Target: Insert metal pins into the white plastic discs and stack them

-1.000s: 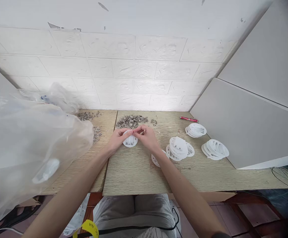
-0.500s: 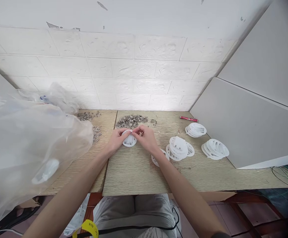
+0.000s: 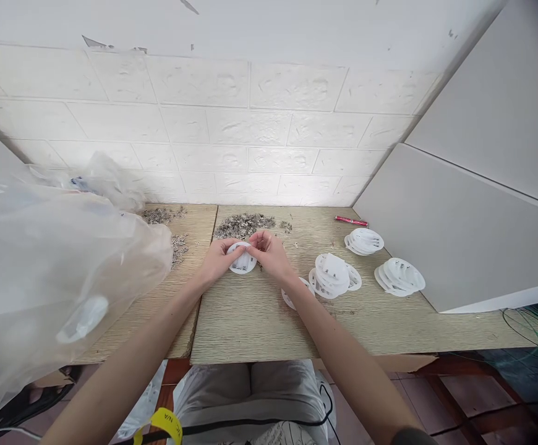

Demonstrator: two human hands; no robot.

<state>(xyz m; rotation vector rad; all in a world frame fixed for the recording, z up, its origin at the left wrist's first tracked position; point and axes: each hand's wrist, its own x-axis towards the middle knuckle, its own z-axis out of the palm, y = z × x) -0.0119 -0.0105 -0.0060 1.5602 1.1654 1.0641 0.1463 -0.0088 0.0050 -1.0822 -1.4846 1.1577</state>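
Observation:
A round white plastic disc [image 3: 242, 266] with slots and small metal bits stands tilted between my hands, just above the table. My left hand [image 3: 219, 258] grips its left edge, thumb across the face. At the upper right edge my right hand [image 3: 269, 252] pinches with thumb and fingertips; whether a small metal piece is between them is too small to tell. Behind the hands lies a heap of small metal clips [image 3: 245, 225]. Partly under my right forearm rests another white disc [image 3: 292, 298].
Stacked white discs lie to the right: a near stack [image 3: 331, 275], a far stack [image 3: 364, 241] and one by the grey panel [image 3: 399, 276]. A red pen [image 3: 351, 220] lies at the back. A large translucent plastic bag [image 3: 65, 266] covers the left side, beside more metal pieces [image 3: 179, 249].
Both hands stay at the disc with only small finger shifts. The right fingers have moved slightly along its upper edge. The view has shifted a little.

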